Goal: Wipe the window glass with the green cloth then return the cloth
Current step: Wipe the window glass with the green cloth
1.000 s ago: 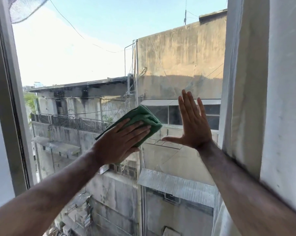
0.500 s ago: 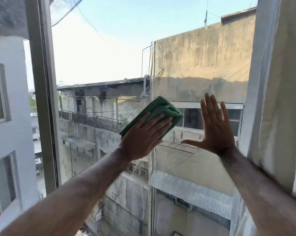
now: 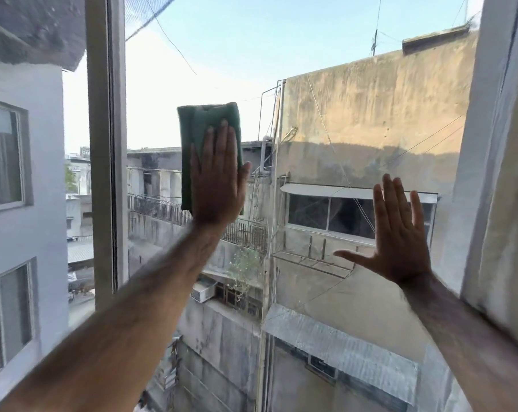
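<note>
- Two bare arms reach up from the bottom edge toward the window glass (image 3: 326, 120).
- The left hand (image 3: 219, 176) is flat and wide open, fingers straight and close together, pointing up.
- This hand pushes the green cloth (image 3: 204, 144) flat on the glass. It does not pinch the cloth.
- The green cloth is folded into a tall shape. Its top and left side stick out past the fingers. It sits to the right of the window frame (image 3: 106, 144), near it but not touching.
- The right hand (image 3: 400, 239) is open too, fingers up and the thumb stuck out to the side. It looks laid flat on the glass, well to the right of the cloth and lower. It holds nothing.
- A pale curtain (image 3: 501, 173) hangs just to the right of that hand, far from the window frame.
- The window frame is a tall grey bar standing straight up.
- Past the glass, far away, there is a big brown wall (image 3: 370, 114) to the right of the frame.
- A white building (image 3: 22, 173) with windows is to the left of the frame.
- Blue sky (image 3: 266, 34) is above them all.
</note>
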{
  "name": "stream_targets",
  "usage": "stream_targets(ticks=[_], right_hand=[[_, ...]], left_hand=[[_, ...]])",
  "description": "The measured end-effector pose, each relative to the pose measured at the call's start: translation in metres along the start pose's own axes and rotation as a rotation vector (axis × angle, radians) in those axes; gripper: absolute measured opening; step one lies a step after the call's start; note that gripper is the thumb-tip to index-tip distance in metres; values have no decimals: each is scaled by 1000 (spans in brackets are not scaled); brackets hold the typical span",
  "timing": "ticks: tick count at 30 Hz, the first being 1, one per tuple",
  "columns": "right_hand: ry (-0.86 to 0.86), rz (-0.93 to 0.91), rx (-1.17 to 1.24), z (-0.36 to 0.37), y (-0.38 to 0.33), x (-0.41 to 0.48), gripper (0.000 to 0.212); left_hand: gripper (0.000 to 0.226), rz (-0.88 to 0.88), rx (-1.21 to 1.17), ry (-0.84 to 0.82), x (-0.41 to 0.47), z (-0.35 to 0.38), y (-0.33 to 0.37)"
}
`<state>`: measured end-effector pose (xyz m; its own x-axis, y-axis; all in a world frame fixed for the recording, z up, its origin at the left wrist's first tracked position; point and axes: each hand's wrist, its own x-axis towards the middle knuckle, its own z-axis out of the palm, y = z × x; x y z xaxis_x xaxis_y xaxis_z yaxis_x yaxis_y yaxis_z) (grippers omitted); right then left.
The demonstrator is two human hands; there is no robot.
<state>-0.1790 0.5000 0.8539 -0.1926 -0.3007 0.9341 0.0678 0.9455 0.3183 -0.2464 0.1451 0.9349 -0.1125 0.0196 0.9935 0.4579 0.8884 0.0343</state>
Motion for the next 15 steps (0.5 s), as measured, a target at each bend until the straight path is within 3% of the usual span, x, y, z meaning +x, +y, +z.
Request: stream_targets(ticks=[4, 8, 10, 15], right_hand=[[57, 65, -19, 1, -15, 10, 137], [75, 49, 28, 0, -32, 34, 139], [79, 42, 34, 1, -39, 44, 140], [111, 35, 2, 9, -37, 44, 141]], left_hand=[[65, 395, 42, -90, -64, 16, -1], [67, 520, 121, -165, -119, 9, -43], [63, 425, 85, -151, -134, 0, -69], [66, -131, -35, -17, -77, -18, -90]])
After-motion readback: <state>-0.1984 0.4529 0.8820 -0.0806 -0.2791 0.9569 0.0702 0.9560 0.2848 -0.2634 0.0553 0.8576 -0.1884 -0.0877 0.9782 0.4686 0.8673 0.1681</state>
